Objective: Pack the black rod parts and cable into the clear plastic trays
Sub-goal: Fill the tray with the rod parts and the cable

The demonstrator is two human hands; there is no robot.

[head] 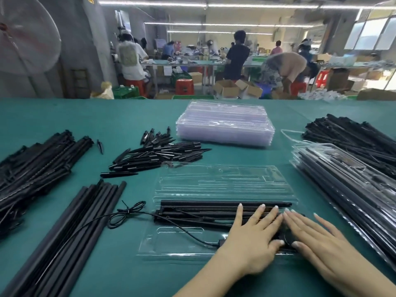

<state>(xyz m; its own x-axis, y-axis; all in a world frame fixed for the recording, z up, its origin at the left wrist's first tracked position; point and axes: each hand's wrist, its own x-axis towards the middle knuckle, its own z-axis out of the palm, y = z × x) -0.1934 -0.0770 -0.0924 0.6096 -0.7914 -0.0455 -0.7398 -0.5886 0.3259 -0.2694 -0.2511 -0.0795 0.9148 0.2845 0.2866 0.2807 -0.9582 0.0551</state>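
- Two hands press flat on the rods [214,211] in the open tray [218,183], which lies on the green surface [128,116] right in front of us.
- Our left hand [249,239] has its fingers straight and spread over the rods, with the thumb down by the tray's near edge; it grips nothing.
- Our right hand [317,239] lies just beside it, fingers straight and wide, fingertips touching the left hand's; it holds nothing either.
- Between the two thumbs we see a small dark part, too hidden to name.
- The cable [132,213] runs from the tray's near half out to the left over the surface and ends in a tied bow-like coil just left of the tray.
- The tray's far half, the clear lid, lies open and holds nothing.
- Left of the tray lies a bundle of plain tubes [85,221], pointing away from us at a slant.
- Further left we have a big pile of clipped rods [36,166].
- Beyond the cable sits a heap of short spikes [156,151].
- Behind the tray a stack of trays [225,123] stands unfilled.
- On the right, packed trays [342,183] lie stacked at a slant, and behind them is another rod pile [353,133].
- Past the surface, people [236,56] stand at benches among boxes.
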